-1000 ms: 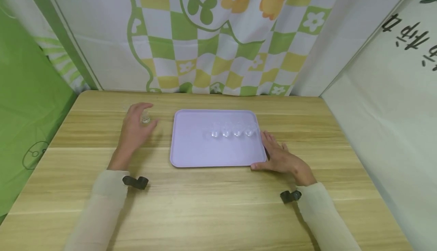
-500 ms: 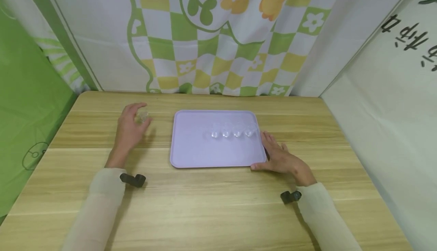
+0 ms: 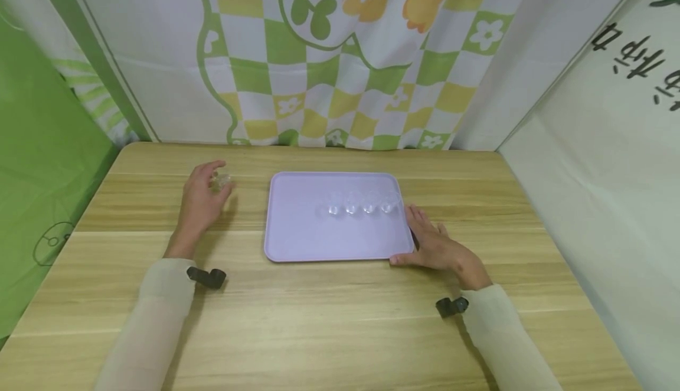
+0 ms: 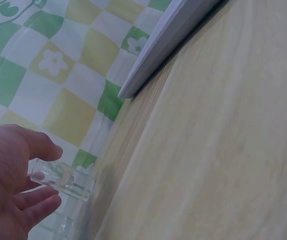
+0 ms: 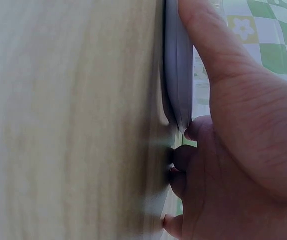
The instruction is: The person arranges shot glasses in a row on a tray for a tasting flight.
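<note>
My left hand (image 3: 200, 193) is at the left of the table, its thumb and fingers curled round a small clear drinking glass (image 3: 224, 180). In the left wrist view the glass (image 4: 63, 180) sits between thumb and fingers, its base close to the tabletop. At the lilac tray (image 3: 297, 237), my right hand (image 3: 438, 246) rests against the near right corner. Its fingers lie along the right edge and its thumb touches the front edge. Several small clear glasses (image 3: 352, 207) stand in a row on the right half of the tray.
The wooden table (image 3: 319, 320) runs up to a checked, flowered curtain (image 3: 334, 84) at the back. A green cloth (image 3: 42, 172) hangs on the left, and a white sheet with black writing (image 3: 611, 143) on the right. Another clear glass (image 4: 62, 225) shows faintly below the left fingers.
My left hand has shifted slightly left and away with the glass between its fingers, then almost stopped. The right hand, the tray and the row of glasses have stayed put.
</note>
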`<state>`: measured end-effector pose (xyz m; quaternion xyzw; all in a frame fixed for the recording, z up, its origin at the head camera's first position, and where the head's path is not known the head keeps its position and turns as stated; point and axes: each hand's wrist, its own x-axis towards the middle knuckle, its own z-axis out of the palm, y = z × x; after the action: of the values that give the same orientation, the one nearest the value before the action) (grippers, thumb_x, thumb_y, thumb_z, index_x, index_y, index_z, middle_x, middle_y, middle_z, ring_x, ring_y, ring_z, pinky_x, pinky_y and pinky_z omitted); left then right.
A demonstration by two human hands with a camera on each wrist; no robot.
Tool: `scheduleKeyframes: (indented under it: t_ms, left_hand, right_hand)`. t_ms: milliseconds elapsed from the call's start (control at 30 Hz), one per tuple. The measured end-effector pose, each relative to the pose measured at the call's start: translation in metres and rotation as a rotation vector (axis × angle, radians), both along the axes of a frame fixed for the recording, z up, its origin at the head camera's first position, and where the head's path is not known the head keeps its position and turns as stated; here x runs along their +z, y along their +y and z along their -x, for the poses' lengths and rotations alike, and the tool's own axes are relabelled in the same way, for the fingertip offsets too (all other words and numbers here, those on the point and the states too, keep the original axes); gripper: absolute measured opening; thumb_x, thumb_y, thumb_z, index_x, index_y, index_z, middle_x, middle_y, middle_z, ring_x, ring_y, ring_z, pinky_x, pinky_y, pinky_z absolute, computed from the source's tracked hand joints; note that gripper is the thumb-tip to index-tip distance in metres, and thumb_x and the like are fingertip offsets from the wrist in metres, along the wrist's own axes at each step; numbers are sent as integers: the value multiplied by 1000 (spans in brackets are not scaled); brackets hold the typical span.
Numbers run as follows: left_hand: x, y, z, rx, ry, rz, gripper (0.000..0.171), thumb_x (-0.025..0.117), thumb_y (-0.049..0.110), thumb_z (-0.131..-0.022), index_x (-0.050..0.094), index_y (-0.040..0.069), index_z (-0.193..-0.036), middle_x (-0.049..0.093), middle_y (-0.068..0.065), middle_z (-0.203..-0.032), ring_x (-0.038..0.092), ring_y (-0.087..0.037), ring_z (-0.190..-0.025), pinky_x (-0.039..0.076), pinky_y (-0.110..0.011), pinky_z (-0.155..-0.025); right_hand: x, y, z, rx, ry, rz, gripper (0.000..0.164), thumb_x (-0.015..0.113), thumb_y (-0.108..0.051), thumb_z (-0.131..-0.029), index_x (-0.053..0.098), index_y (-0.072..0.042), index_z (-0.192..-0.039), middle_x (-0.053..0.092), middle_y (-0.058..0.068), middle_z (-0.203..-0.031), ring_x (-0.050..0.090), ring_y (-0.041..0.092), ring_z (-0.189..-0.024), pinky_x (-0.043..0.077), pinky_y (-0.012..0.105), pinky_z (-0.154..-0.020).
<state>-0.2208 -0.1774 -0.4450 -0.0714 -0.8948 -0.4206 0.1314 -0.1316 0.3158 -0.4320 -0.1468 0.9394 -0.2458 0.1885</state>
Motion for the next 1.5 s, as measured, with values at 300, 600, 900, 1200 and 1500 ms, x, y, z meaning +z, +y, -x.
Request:
scheduleKeyframes:
  t_ms: [300, 600, 900, 1200, 1500]
  left_hand:
    - [-5, -3, 4, 1, -82, -14, 53, 64, 3, -100, 45, -1, -149, 53, -31, -141, 54, -48, -121, 48, -60, -101]
    - [-5, -4, 8, -18, -98, -29, 53, 58, -5, -100, 42, 0, -151, 56, -31, -135, 58, -48, -119, 51, -56, -101]
    - [-3, -4, 9, -9, -101, -41, 52, 59, -5, -100, 43, -1, -149, 57, -30, -131, 59, -46, -118, 51, -53, -101]
    - [-3, -4, 8, -15, -93, -55, 50, 61, -5, -99, 45, -3, -147, 59, -31, -128, 60, -48, -116, 51, -55, -101]
    - [-2, -5, 2, -12, -110, -51, 52, 60, -5, -98, 45, -3, -147, 58, -32, -129, 60, -49, -116, 51, -57, -100]
  right_hand:
    - [2, -1, 1, 3, 0, -2, 126, 77, -59, -86, -4, 0, -162, -8, 22, -169, -10, 40, -154, -7, 74, -114]
    - [2, 0, 2, 5, 3, -10, 126, 76, -60, -86, -5, 0, -162, -8, 23, -169, -9, 40, -154, -7, 74, -115]
    - [1, 0, 2, 0, 1, -5, 127, 77, -60, -86, -5, -1, -163, -9, 22, -169, -10, 39, -154, -7, 73, -115]
    - [-2, 2, 2, 2, 2, -5, 127, 76, -61, -86, -6, -1, -163, -9, 21, -169, -10, 39, -154, -7, 74, -115]
    - [-2, 1, -1, 1, 5, -3, 127, 77, -60, -86, -5, -1, -163, -8, 22, -169, -10, 40, -154, -6, 75, -114]
